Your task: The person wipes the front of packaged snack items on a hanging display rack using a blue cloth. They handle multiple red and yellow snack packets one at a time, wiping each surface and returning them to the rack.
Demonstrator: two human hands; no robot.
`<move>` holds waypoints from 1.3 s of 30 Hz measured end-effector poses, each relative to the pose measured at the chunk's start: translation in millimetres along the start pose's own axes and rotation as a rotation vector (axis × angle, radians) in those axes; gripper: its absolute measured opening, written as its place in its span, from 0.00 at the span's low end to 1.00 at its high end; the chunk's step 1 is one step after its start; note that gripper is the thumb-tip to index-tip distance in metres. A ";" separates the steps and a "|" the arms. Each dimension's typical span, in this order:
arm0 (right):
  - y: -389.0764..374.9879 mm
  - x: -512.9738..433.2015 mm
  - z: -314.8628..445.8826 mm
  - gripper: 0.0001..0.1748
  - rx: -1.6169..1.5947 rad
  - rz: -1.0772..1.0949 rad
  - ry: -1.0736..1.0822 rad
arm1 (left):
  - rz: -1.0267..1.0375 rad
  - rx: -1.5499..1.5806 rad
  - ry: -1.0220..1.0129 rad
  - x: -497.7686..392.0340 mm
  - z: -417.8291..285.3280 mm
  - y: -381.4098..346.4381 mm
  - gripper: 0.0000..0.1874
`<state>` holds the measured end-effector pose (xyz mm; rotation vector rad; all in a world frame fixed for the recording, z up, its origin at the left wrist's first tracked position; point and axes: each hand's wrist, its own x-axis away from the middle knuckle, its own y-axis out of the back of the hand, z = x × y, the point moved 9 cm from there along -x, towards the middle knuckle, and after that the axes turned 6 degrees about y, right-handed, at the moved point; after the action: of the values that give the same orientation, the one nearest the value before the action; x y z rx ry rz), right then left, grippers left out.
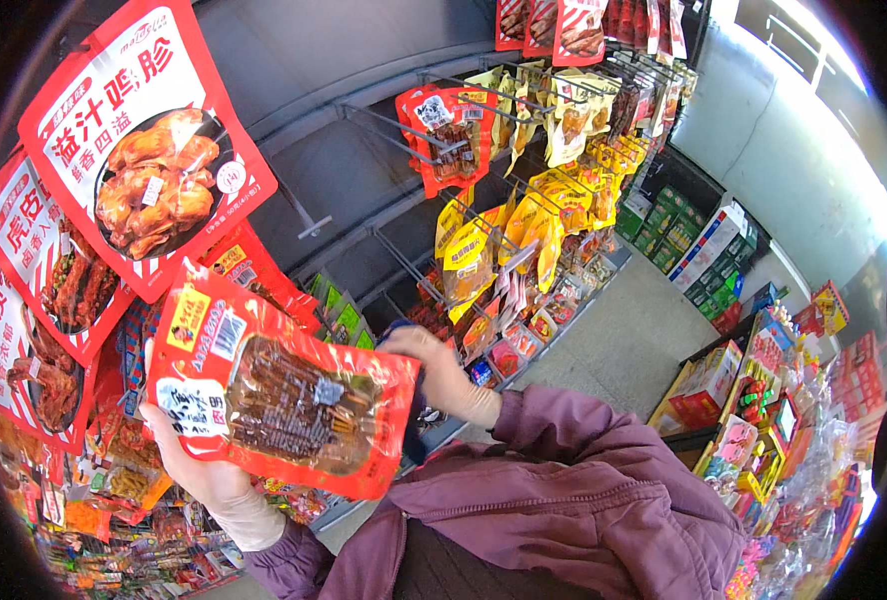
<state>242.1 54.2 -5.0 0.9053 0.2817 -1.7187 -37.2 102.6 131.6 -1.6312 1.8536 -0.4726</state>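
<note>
My left hand (215, 476), in a thin pale glove, grips a red snack packet (305, 390) by its left end. Brown skewered meat shows through the packet's clear window, and its front bears writing and a barcode. Behind the packet's right end is my right hand (447, 375), with its fingers curled around a dark blue cloth (416, 427). The packet hides part of that cloth. Just beyond my left hand hang large red-and-white snack bags (155, 150). Another red packet (252, 270) lies partly hidden behind the held one.
Metal display hooks (305, 214) jut from the dark rack. Farther along hang red meat packets (451, 142) and yellow snack bags (470, 259). Green cartons (668, 225) are stacked beyond the grey floor (601, 322). A stand of colourful goods (751, 442) is at my right.
</note>
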 end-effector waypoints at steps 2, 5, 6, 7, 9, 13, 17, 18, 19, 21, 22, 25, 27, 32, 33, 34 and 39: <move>23.6 -34.7 2.2 0.21 -0.271 -0.076 -0.133 | -0.025 -0.179 0.013 -4.1 5.9 23.9 0.29; 24.9 -82.9 82.5 0.21 0.298 0.261 0.482 | 0.066 -0.164 0.150 -4.7 30.8 11.2 0.29; 27.6 -92.1 74.1 0.23 -0.064 0.233 0.329 | 0.124 -0.266 0.148 -2.9 36.5 -10.3 0.29; 18.2 -99.5 63.7 0.22 -0.222 0.205 0.173 | 0.078 -0.274 0.150 -3.4 44.0 -9.5 0.29; -21.5 -93.2 34.8 0.20 -0.320 0.154 0.131 | 0.122 -0.368 0.133 -3.2 52.8 -17.8 0.29; -64.2 -82.7 18.7 0.18 -1.058 0.032 -0.647 | 0.047 -0.656 0.008 -14.0 44.2 -18.8 0.20; -81.8 -95.3 24.6 0.15 -1.175 0.239 -0.634 | -0.078 -0.577 -0.024 -28.1 34.9 -10.4 0.03; -81.9 -106.8 24.8 0.12 -1.027 0.221 -0.511 | -0.113 -0.547 -0.021 -31.9 35.8 -3.4 0.04; -87.0 -107.1 24.4 0.11 -1.004 0.228 -0.548 | -0.144 -0.514 -0.019 -33.8 34.8 2.6 0.05; -94.7 -112.3 33.4 0.09 -0.986 0.243 -0.590 | -0.207 -0.450 -0.016 -33.9 30.1 8.6 0.05; -98.5 -115.7 38.2 0.09 -0.990 0.247 -0.597 | -0.218 -0.444 0.007 -35.4 31.0 13.1 0.06; -105.1 -123.3 43.3 0.09 -0.980 0.242 -0.595 | -0.224 -0.443 -0.003 -43.6 25.5 21.0 0.08; -108.4 -127.0 37.5 0.09 -0.949 0.234 -0.571 | -0.221 -0.447 -0.041 -48.5 22.7 22.1 0.09; -119.9 -131.7 20.8 0.10 -1.049 0.196 -0.657 | -0.240 -0.334 -0.050 -62.7 24.8 27.9 0.07; -121.1 -130.5 16.9 0.10 -1.075 0.186 -0.701 | -0.250 -0.317 -0.041 -63.5 25.9 27.3 0.07; -120.4 -132.9 16.1 0.10 -1.038 0.201 -0.661 | -0.246 -0.344 -0.043 -64.1 24.8 25.8 0.08; -111.6 -135.9 16.6 0.10 -1.012 0.180 -0.604 | -0.132 -0.380 -0.038 -66.2 25.0 20.2 0.10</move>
<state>146.5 181.3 71.9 -0.3176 0.5597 -1.3335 -33.0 174.0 114.3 -2.0048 1.8979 -0.1441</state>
